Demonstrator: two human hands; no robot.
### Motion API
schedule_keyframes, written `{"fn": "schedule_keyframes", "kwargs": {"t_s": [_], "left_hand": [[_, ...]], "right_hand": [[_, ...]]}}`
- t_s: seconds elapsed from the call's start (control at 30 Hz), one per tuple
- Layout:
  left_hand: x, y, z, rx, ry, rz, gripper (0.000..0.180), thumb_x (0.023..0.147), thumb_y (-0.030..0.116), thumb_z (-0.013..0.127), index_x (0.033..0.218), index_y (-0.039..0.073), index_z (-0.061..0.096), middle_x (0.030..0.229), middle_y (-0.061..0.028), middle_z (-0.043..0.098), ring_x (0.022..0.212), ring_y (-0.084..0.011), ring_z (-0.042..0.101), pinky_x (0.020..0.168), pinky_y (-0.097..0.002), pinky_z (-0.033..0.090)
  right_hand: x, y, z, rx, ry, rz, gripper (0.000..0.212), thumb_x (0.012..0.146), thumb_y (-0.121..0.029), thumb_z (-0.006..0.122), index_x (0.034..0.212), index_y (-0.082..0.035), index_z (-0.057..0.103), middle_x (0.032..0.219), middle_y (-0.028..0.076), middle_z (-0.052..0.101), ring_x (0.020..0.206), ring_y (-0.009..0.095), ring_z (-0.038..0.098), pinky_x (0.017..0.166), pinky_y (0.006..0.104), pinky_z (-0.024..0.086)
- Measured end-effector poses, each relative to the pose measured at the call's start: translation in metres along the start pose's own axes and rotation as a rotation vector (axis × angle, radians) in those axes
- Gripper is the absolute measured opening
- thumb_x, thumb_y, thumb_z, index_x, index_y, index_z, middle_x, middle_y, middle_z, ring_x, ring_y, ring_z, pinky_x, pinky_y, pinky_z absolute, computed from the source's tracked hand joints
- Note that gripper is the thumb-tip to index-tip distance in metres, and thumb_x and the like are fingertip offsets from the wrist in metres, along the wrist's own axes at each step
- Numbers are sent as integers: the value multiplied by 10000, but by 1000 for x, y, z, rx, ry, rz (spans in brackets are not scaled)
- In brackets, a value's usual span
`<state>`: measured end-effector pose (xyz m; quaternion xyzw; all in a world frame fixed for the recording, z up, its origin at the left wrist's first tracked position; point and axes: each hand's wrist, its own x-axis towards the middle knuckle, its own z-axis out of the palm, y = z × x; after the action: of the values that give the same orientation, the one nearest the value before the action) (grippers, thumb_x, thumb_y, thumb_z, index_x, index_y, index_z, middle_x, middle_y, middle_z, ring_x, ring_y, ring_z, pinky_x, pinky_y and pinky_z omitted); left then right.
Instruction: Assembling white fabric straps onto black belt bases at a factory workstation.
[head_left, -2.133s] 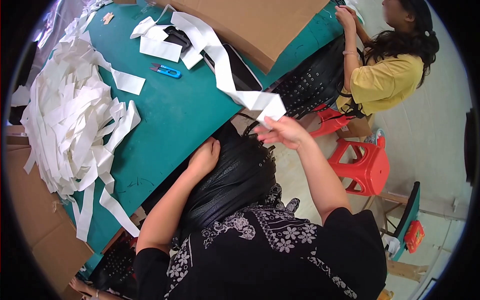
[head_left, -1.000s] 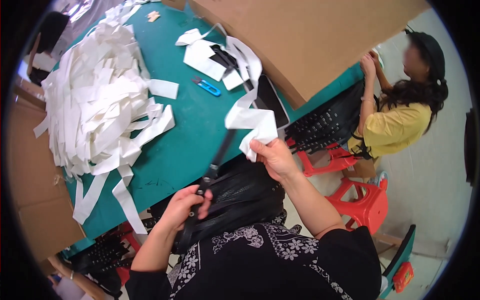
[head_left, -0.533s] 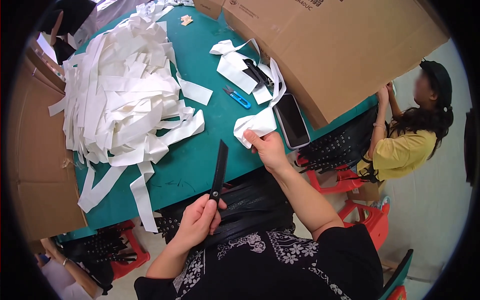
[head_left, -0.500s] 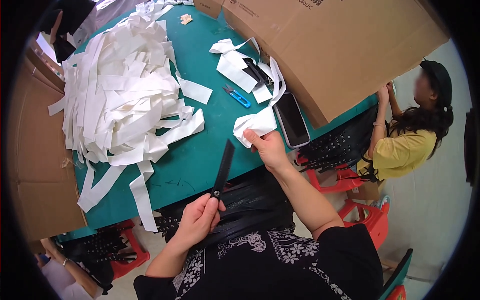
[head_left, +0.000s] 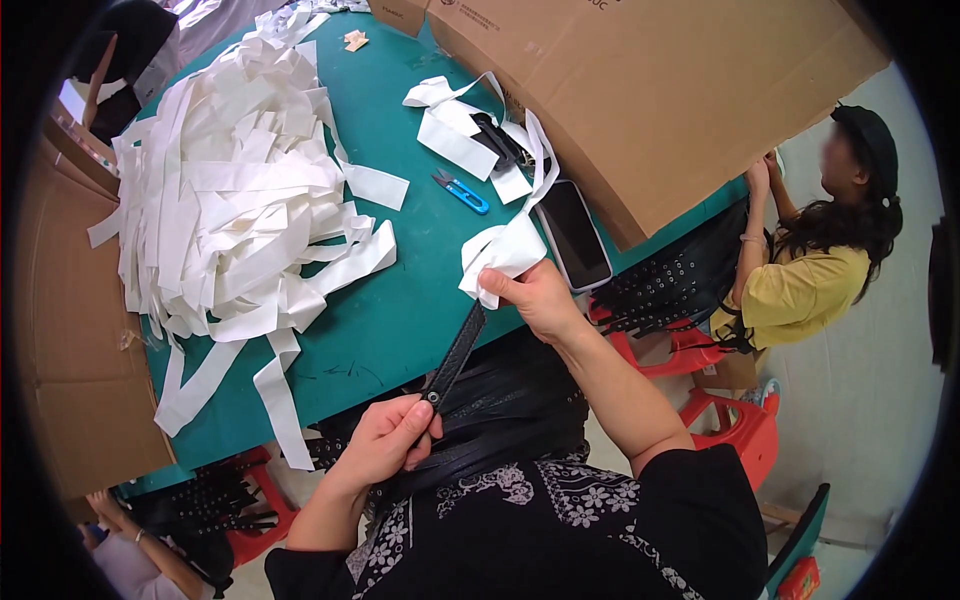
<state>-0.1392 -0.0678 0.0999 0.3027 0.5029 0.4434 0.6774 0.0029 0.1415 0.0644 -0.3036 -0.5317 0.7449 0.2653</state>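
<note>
My left hand pinches one end of a short black strap by a metal eyelet, just off the table's front edge. The strap slants up to the right, and its far end meets the white cloth strip bunched in my right hand. My right thumb presses on the cloth; whether the fingers also grip the strap is hidden. From there the cloth trails back over the table toward some black clips. Blue thread snips lie just beyond my right hand, and a phone lies beside it.
A large heap of white strips covers the left of the green table. Cardboard boxes stand at the right and left. Black eyeleted straps hang across my lap. A person in yellow works at the right near red stools.
My right hand has brought the bunched cloth onto the strap's upper end, which stood free before. The strap now tilts further right. The whole view has shifted slightly.
</note>
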Motion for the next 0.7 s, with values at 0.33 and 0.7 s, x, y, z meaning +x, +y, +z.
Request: {"fn": "schedule_keyframes", "kwargs": {"t_s": [0.33,0.7], "left_hand": [[2,-5,-2,43,64,-20,369,929,316,375,760,15,505,470,-24,445,382,-75,381,380,-202,300],[4,0,-12,97,9,-75,350,937,286,361,768,19,512,463,-33,465,357,-74,375,367,-200,294]], "right_hand": [[-4,-11,5,-47,-191,160,355,725,-167,704,1015,-58,528,879,31,592,779,129,580,575,249,488],[-1,-17,24,-102,-510,415,316,697,-149,722,948,-25,575,829,58,598,683,125,570,549,231,477]]}}
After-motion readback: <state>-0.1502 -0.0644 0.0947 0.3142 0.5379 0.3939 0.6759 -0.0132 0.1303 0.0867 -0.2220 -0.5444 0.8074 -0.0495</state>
